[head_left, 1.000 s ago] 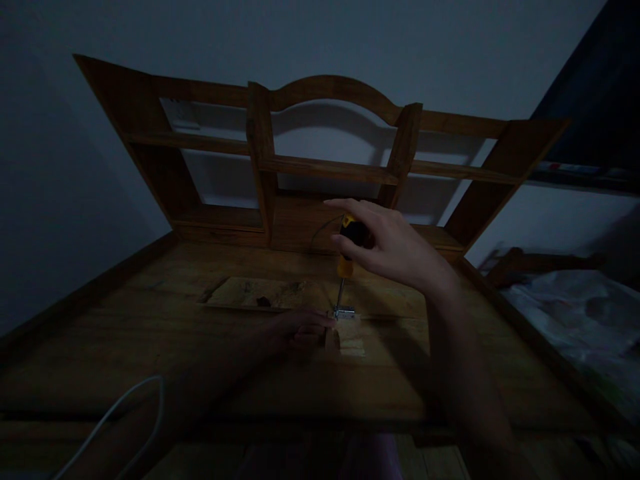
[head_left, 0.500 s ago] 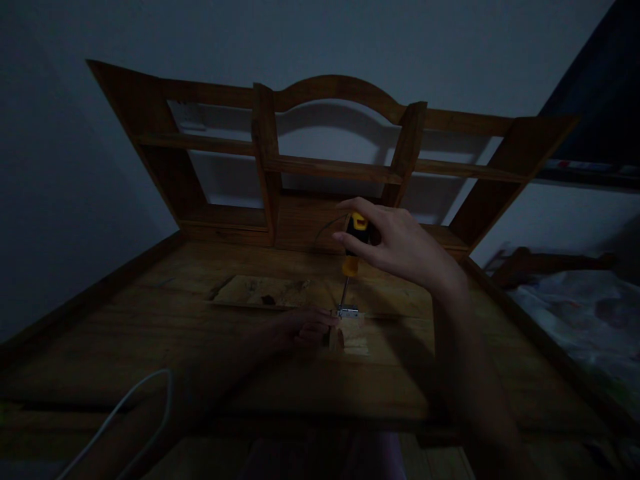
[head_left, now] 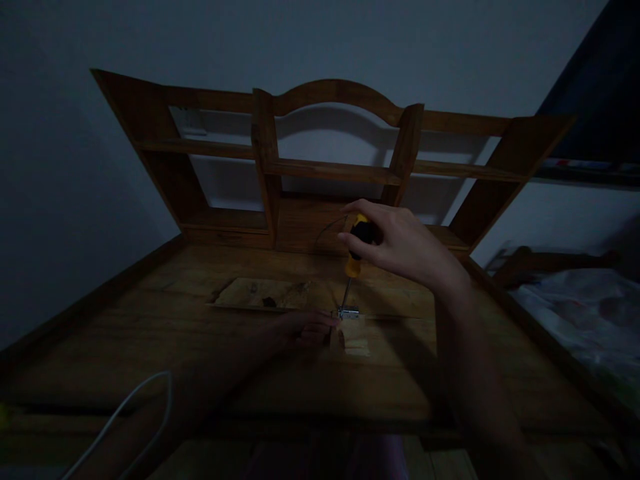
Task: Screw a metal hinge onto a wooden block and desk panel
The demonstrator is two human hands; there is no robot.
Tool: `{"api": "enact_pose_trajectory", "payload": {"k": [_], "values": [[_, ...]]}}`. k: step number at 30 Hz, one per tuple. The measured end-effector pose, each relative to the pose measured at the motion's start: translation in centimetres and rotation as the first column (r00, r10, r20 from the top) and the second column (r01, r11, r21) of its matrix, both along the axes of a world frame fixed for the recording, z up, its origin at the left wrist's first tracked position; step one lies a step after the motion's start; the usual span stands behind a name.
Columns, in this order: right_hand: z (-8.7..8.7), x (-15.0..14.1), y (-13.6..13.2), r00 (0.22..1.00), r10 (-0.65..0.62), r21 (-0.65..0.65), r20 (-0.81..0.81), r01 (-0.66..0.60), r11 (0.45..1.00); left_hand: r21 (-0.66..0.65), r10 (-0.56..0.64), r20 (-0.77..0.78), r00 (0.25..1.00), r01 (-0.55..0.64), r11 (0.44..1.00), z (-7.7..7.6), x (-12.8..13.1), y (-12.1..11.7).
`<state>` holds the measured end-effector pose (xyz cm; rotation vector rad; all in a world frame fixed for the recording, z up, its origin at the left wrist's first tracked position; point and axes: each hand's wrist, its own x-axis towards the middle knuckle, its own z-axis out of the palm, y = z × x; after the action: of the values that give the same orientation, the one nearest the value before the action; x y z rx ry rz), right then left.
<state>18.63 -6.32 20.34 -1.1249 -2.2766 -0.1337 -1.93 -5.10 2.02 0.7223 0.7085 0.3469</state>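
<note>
My right hand (head_left: 400, 243) is closed round the black-and-yellow handle of a screwdriver (head_left: 356, 253), which stands almost upright. Its thin shaft runs down to a small shiny metal fitting (head_left: 347, 313) on a pale wooden piece (head_left: 353, 339). My left hand (head_left: 305, 330) lies low on the wooden table (head_left: 150, 320), fingers curled against the left side of that pale piece and the fitting. The light is dim, so fine detail of the fitting is lost.
A wooden shelf unit with an arched top (head_left: 333, 157) stands at the back of the table against a white wall. A flat lighter board (head_left: 270, 293) lies behind my hands. A white cable (head_left: 125, 407) loops at the near left. Cloth-covered bedding (head_left: 580, 320) lies to the right.
My right-hand fingers, spread over the handle a second ago, have closed round it. The screwdriver stays on the fitting; my left hand has not moved.
</note>
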Motion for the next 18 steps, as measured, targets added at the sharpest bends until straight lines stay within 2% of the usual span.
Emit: {"api": "enact_pose_trajectory", "payload": {"k": [5,11,18], "values": [[0.4,0.3,-0.3,1.000,0.026,-0.044,0.014,-0.026,0.999,-0.021,-0.026,-0.016,1.000,0.026,0.999,-0.3,0.1,0.2],[0.2,0.1,-0.6,0.998,0.063,-0.025,-0.006,-0.063,0.998,-0.015,-0.036,0.034,0.999,0.036,0.999,-1.3,0.1,0.8],[0.2,-0.2,-0.6,0.998,-0.042,-0.020,0.037,0.042,0.999,-0.007,-0.057,0.025,0.998,0.058,0.998,-1.6,0.1,0.9]]}}
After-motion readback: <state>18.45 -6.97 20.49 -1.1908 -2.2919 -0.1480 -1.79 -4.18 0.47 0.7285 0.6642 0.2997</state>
